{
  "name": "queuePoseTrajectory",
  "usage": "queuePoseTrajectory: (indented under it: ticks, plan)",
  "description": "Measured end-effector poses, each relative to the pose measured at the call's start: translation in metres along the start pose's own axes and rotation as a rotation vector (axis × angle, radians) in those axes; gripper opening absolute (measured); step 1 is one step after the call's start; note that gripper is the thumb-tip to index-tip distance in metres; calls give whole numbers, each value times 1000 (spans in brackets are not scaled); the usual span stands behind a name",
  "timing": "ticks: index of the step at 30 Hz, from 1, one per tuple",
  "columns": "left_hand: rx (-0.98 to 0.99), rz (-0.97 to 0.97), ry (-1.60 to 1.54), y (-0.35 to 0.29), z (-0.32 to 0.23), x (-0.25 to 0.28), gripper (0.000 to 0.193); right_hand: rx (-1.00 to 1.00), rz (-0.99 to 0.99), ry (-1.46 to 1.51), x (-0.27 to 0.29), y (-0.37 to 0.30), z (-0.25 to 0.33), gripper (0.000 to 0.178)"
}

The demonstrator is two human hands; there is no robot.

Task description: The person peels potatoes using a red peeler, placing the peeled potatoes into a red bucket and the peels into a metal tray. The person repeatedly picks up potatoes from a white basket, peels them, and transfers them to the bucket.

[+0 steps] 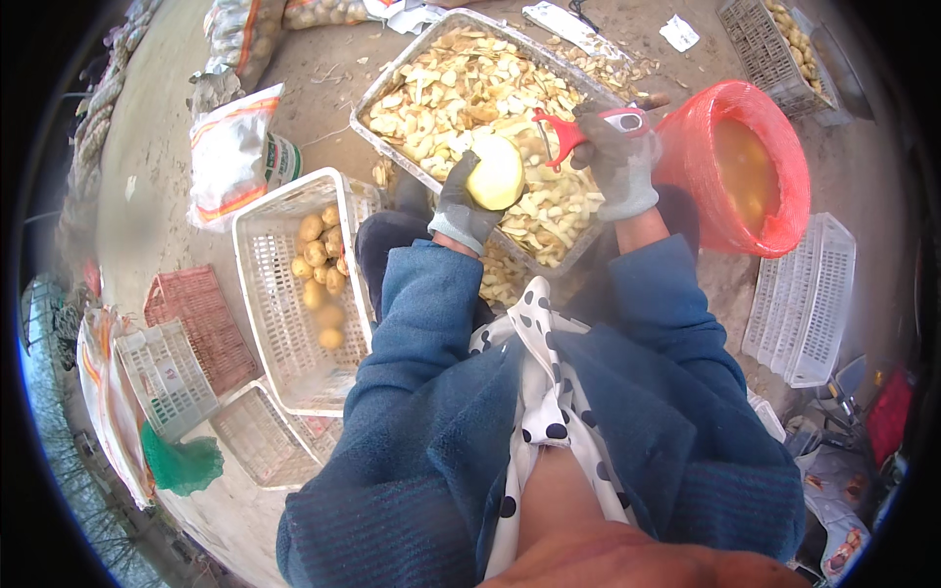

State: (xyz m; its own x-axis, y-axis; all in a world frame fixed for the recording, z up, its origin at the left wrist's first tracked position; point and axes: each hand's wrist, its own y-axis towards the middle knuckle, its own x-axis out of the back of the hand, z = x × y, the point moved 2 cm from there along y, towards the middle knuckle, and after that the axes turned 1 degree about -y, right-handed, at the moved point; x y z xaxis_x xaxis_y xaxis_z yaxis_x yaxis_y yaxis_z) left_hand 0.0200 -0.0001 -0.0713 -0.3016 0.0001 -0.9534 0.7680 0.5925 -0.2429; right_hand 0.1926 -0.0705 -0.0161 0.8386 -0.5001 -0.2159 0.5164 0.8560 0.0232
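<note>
My left hand [463, 208], in a dark-palmed grey glove, is closed around a pale peeled potato [496, 173]. To its right, my gloved right hand [618, 162] grips a red peeler [561, 136], its head pointing left toward the potato with a small gap between them. Both hands are over a shallow rectangular tray [390, 147] heaped with potato peelings [480, 83]. Part of the peeler's handle shows above the right hand.
Left of my knees a white crate [284, 367] holds unpeeled potatoes [316, 257]. At right stands a red-lined bucket [686, 147] of cloudy yellowish liquid, with stacked white crates [802, 299] below it. Potato sacks [235, 44] lie at the far left; a crate [760, 49] stands far right.
</note>
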Motion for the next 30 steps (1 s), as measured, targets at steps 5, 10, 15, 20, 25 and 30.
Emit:
queuePoseTrajectory:
  ticks: [5,10,15,20,25,30]
  plan:
    - [107,-52,19,-10,5,-1,65,-197,152,259,-28,-15,18,3]
    - [264,224,-109,-19,6,10,65,-243,224,-21,4,22,-1,11]
    - [164,109,58,-27,1,-3,64,-269,-113,124,11,27,-13,16]
    - [-5,159,642,-6,9,27,54,-211,279,232,-1,10,18,16]
    - [189,2,76,-24,10,5,63,-212,116,55,11,24,-10,22]
    - [267,148,27,-15,5,15,64,-114,-158,-165,6,17,23,18]
